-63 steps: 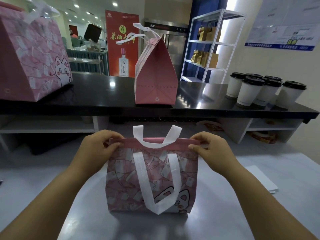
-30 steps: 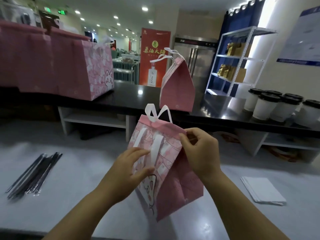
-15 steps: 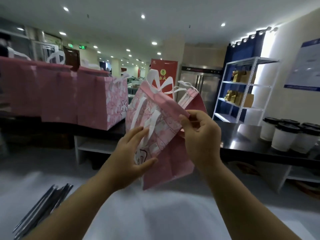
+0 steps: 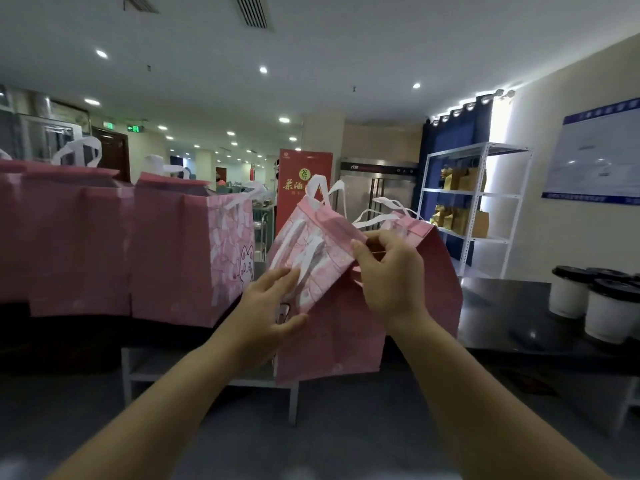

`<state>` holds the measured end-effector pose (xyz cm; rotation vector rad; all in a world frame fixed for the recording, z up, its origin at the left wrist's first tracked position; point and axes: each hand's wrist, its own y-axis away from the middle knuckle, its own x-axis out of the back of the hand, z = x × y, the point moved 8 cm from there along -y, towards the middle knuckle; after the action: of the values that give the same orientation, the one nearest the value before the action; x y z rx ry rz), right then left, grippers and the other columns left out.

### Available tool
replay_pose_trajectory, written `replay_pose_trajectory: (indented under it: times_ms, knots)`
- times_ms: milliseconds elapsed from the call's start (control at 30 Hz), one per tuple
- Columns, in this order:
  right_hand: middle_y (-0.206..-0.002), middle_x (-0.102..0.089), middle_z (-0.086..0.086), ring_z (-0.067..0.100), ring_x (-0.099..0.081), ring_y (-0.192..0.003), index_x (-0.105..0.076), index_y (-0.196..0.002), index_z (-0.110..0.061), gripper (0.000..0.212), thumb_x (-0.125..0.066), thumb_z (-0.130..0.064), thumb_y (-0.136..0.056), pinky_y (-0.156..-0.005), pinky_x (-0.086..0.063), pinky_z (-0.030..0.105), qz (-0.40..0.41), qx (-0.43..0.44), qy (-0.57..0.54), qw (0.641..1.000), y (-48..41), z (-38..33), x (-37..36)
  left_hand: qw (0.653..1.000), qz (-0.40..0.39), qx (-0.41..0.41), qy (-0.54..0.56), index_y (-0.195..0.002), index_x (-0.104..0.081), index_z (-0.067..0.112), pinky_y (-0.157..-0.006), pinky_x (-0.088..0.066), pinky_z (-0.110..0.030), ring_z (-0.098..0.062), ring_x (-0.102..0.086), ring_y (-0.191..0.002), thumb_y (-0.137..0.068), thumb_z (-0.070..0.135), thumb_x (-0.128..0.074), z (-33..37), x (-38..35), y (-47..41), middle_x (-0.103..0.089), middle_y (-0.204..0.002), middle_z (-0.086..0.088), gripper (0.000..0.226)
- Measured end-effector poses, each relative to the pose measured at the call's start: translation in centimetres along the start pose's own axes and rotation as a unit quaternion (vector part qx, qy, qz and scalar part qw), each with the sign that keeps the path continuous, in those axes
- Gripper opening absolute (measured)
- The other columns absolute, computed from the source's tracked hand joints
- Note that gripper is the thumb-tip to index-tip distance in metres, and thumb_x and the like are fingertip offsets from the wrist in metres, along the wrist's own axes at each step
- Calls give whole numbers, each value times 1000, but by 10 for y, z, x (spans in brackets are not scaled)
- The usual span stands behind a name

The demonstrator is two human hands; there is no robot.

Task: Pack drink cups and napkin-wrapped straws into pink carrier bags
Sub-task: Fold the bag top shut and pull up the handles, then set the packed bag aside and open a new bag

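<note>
Indoor hall under white ceiling (image 4: 346, 46) with recessed spotlights and vent grilles. At left, row of pink bags (image 4: 79, 244) standing on long black counter (image 4: 502, 306), the nearest with a cat print on its side. Behind centre, red banner (image 4: 301, 181), then steel fridge (image 4: 377, 188), blue curtain (image 4: 453, 140), white shelf rack (image 4: 478, 202) with brown paper bags (image 4: 464, 216), wall poster (image 4: 595, 161). Far right, lidded white cups (image 4: 571, 296) grouped on the counter. Mid-frame, pink carrier bag (image 4: 311, 258) held up in the air in front of the counter, tilted, white handles up. Left hand (image 4: 266, 313) flat on its printed face, fingers straight and slightly apart, thumb under the lower edge. Right hand (image 4: 391, 275) at the bag's top rim, thumb and fingers clamped on the fabric. Against half a second ago: view tipped higher, more ceiling, dark straws on the grey table (image 4: 329, 434) gone from view, same grips, bag a little higher against the banner. Against two seconds ago: bag then upright on the grey table, both hands at its rim. Hard to separate held bag from second pink bag (image 4: 440, 265) standing on the counter right behind the right hand. Bag insides not visible. Leftmost bags cut by left edge, cups cut by right edge, grey table at bottom blurred.
</note>
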<state>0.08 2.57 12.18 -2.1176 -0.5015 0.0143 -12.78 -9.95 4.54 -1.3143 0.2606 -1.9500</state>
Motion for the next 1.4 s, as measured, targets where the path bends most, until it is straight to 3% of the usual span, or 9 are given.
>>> replay_pose_trajectory:
  times_ms: [133,267,367,467,800,900,1133,1267,1400]
  knots:
    - [-77,-64,-4,16,-64,-73,-66,-90,-11,8,-64,-19,-90,-67,-57,42,5,8,50,999,-10,14,-19,1000,-6,-2,28,-144,-33,27,-112,-29,-37,-13,-29,-132,-88,45,-54,-31,-12,-20,-34,-139,11,62]
    - [-89,-64,0,12,-62,-76,-62,-97,-10,16,-70,-17,-85,-66,-54,26,33,82,116,989,-24,11,-29,996,68,-7,62,-127,-56,25,-92,-44,-22,-5,-45,-104,-88,39,-59,-46,-11,-35,-43,-116,10,42]
    - [-89,-65,6,16,-60,-72,-62,-95,-6,20,-74,-14,-81,-65,-53,29,15,120,186,975,-37,16,-41,991,107,-14,84,-108,-68,20,-74,-47,-14,1,-53,-84,-85,31,-65,-50,-14,-46,-49,-99,9,26]
    - [-87,-64,5,18,-59,-74,-63,-96,-6,20,-73,-16,-82,-68,-50,30,-5,120,229,966,-50,27,-50,991,104,-38,77,-104,-69,14,-68,-44,-7,4,-55,-76,-84,24,-67,-50,-25,-59,-55,-90,11,22]
    - [-112,-65,6,20,-58,-104,-58,-124,-12,37,-63,-24,-89,-86,-42,26,-97,46,259,960,-79,61,-69,995,82,6,52,-119,-64,16,-82,-47,-23,-13,-60,-89,-86,4,-58,-71,-49,-98,-64,-111,-3,36]
    - [-120,-62,6,21,-56,-110,-55,-130,-14,44,-63,-27,-89,-91,-42,30,-107,27,270,956,-79,64,-69,995,74,13,61,-122,-61,17,-86,-49,-26,-15,-61,-95,-85,8,-60,-71,-49,-96,-63,-113,-3,38]
    - [-91,-66,1,11,-60,-81,-65,-95,-12,13,-69,-19,-84,-67,-45,17,-8,112,184,976,-58,23,-61,993,91,3,78,-108,-63,25,-76,-53,-19,0,-59,-82,-84,32,-66,-72,-12,-58,-60,-98,13,26]
    - [-79,-64,-8,5,-60,-71,-65,-83,-15,5,-68,-16,-85,-64,-52,20,-76,122,90,986,-31,6,-92,993,87,17,82,-91,-65,32,-67,-55,-21,1,-62,-76,-84,40,-63,-87,19,-21,-65,-81,16,11]
    - [-75,-65,-9,6,-61,-69,-68,-81,-13,9,-69,-21,-85,-64,-53,24,-194,103,59,974,-9,-4,-147,991,107,43,71,-78,-67,31,-60,-48,-12,1,-63,-72,-81,34,-68,-114,56,8,-67,-73,19,4]
